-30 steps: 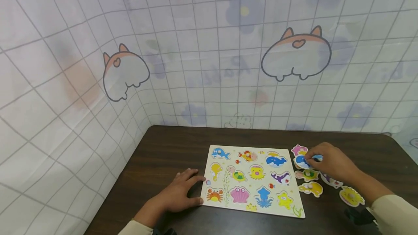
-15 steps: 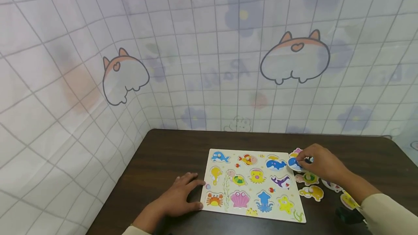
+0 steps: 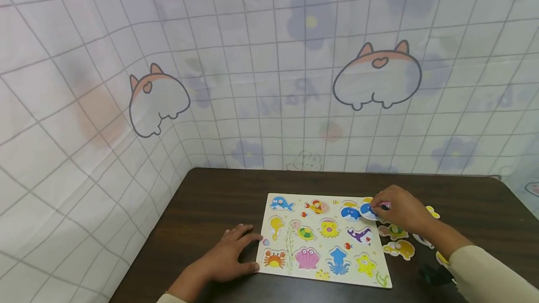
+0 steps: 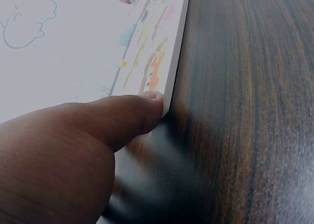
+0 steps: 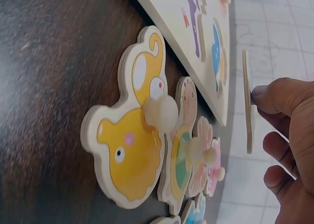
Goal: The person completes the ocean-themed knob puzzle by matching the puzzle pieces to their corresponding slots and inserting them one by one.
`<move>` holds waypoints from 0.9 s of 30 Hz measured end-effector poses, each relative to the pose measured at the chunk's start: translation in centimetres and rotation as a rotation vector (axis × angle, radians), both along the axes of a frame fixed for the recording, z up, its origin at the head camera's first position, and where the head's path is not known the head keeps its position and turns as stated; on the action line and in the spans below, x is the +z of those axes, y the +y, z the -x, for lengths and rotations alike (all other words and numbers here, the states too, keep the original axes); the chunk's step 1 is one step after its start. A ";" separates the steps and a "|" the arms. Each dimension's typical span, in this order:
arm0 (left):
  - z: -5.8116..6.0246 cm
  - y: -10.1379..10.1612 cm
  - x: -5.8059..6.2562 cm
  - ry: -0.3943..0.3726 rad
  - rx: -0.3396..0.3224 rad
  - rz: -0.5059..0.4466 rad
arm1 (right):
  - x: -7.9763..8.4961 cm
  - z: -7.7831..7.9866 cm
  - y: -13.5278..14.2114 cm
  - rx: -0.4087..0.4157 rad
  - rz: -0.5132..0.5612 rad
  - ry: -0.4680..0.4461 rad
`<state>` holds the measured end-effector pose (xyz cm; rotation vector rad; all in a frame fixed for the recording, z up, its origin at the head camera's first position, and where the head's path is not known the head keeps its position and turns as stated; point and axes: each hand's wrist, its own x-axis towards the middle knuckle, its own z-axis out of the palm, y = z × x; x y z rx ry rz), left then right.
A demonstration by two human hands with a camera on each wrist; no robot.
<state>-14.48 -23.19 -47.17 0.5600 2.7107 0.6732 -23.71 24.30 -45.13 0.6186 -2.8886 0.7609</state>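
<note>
My right hand point(image 3: 400, 207) pinches a blue whale puzzle piece point(image 3: 367, 211) over the upper right corner of the wooden puzzle board point(image 3: 301, 198). In the right wrist view the whale piece point(image 5: 248, 101) is edge-on at the thumb tip, raised beyond the board's corner. It partly overlaps the whale recess point(image 3: 350, 213) in the head view. My left hand point(image 3: 227, 254) lies at the board's left edge, its fingers extended. The thumb point(image 4: 147, 99) touches the near left corner. Dolphin point(image 3: 281, 204) and fish point(image 3: 316, 207) pieces sit in the top row.
Loose knobbed pieces lie right of the board, among them a yellow seahorse point(image 5: 130, 155), a turtle point(image 5: 181, 155) and a pink piece point(image 5: 214, 175). The dark wooden table point(image 3: 210, 209) meets a grid-patterned cloth point(image 3: 252, 83) at the back and left.
My right hand has carried the whale piece leftward from the loose pieces to above the board's upper right corner. The left hand stays at the board's edge.
</note>
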 end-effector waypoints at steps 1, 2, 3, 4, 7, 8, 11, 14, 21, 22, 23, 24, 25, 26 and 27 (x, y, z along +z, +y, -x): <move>0.0 0.0 0.0 0.002 -0.001 0.000 | 0.0 0.0 -0.1 -0.003 -0.004 -0.010; 0.1 0.0 0.0 0.004 -0.002 0.000 | 0.0 0.1 -0.2 -0.010 -0.009 -0.020; 0.1 0.0 0.0 0.007 -0.005 0.001 | 0.0 0.1 -0.3 -0.017 -0.013 -0.029; 0.1 0.0 -0.1 0.010 -0.007 -0.001 | 0.1 0.2 -0.3 -0.020 -0.013 -0.036; 0.3 0.0 -0.1 0.017 -0.009 -0.002 | 0.1 0.4 -0.6 -0.017 -0.002 -0.044; 0.3 0.0 -0.1 0.018 -0.008 -0.002 | 0.0 0.5 -0.8 -0.017 0.002 -0.046; 0.3 0.0 -0.1 0.018 -0.006 -0.002 | -0.1 0.7 -1.1 -0.010 0.010 -0.056; 0.2 0.0 0.0 0.011 -0.005 -0.004 | -0.3 0.8 -1.3 -0.011 0.005 -0.059; 0.1 0.1 0.0 0.012 -0.012 -0.009 | -0.7 1.0 -2.1 0.030 0.008 -0.008; 0.1 0.1 0.1 0.014 -0.014 -0.010 | -0.8 1.0 -2.3 0.032 0.007 -0.009; 0.1 0.1 0.1 0.014 -0.017 -0.012 | -0.8 1.1 -2.4 0.033 0.007 -0.011; 0.1 0.1 0.1 0.014 -0.019 -0.014 | -0.9 1.1 -2.6 0.033 0.008 -0.015; 0.1 0.0 0.1 0.013 -0.020 -0.016 | -0.9 1.1 -2.7 0.029 0.010 -0.025; 0.1 0.0 0.0 0.010 -0.020 -0.017 | -0.9 1.1 -2.9 0.027 0.015 -0.037; 0.0 -0.1 0.0 0.007 -0.019 -0.015 | -1.0 1.1 -3.1 0.023 0.018 -0.049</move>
